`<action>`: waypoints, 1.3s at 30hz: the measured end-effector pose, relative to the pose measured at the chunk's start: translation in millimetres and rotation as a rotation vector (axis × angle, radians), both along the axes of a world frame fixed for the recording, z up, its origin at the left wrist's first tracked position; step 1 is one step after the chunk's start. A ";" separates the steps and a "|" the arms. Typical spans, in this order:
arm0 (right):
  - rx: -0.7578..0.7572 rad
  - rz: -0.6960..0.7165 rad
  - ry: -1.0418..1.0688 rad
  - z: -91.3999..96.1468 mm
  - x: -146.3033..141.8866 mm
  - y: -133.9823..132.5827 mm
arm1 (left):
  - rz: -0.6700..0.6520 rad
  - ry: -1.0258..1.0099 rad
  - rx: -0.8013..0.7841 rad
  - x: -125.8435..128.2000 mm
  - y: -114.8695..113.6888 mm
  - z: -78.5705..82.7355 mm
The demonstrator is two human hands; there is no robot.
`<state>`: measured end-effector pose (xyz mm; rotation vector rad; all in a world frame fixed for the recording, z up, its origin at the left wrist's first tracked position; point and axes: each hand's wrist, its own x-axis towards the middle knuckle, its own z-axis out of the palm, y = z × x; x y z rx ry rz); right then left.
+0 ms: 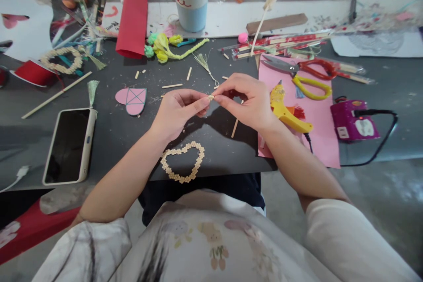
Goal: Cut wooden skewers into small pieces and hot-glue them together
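Observation:
Over the dark table, my left hand [183, 108] and my right hand [246, 99] meet fingertip to fingertip. Both are closed in a pinch on a small cream piece [210, 97], mostly covered by the fingers, its exact kind too small to make out. Just beyond it lies a pale tassel [205, 65] with a thin loop; whether the loop touches my fingers I cannot tell. A heart-shaped ring of little cream flowers [200, 163] lies near the table edge below my hands. Short cut sticks [172, 86] are scattered around, and a pink paper heart [135, 100] rests left of my left hand.
At right, a yellow glue gun [280, 108] and scissors [302, 72] lie on pink paper [325, 136], beside a purple box [354, 121] with a black cable. A phone [68, 145] lies at left. A tumbler [191, 0] and wrapped sticks [287, 44] are at the back.

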<state>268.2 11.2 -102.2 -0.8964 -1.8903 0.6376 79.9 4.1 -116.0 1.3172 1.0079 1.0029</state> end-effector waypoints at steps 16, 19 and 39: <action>0.002 0.005 0.006 -4.3 -4.9 -1.2 | 0.257 0.299 0.526 1.7 -9.0 5.1; 0.007 0.018 0.018 -5.8 -5.4 -1.7 | 0.280 0.360 0.640 1.2 -8.0 3.4; -0.048 0.004 0.016 -6.4 -6.9 -1.8 | 0.285 0.270 0.549 5.0 -9.2 4.9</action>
